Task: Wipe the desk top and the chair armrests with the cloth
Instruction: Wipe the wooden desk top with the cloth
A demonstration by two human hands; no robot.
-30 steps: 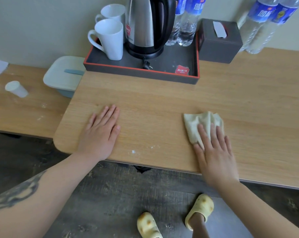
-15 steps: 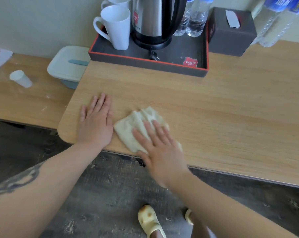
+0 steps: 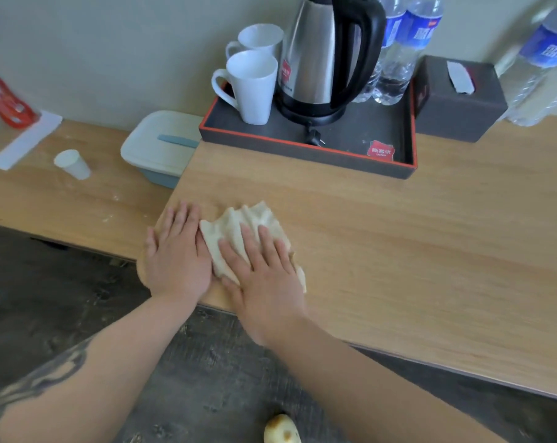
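A crumpled cream cloth (image 3: 239, 225) lies on the light wooden desk top (image 3: 398, 251), near its front left corner. My right hand (image 3: 264, 270) presses flat on the cloth, fingers spread over it. My left hand (image 3: 178, 251) lies flat on the desk right beside the cloth, at the corner, fingers apart and holding nothing. The two hands almost touch. No chair is in view.
At the back stands a dark tray (image 3: 306, 145) with two white mugs (image 3: 253, 86), a steel kettle (image 3: 325, 55) and water bottles (image 3: 402, 46). A dark tissue box (image 3: 459, 103) sits right of it. A lower desk (image 3: 63, 199) on the left carries a lidded container (image 3: 159, 148), a small white cup (image 3: 72, 164) and a red bottle (image 3: 5, 100).
My right hand has swept the cloth leftwards across the desk, from the middle to the front left corner beside my left hand. My left hand has stayed flat at that corner.
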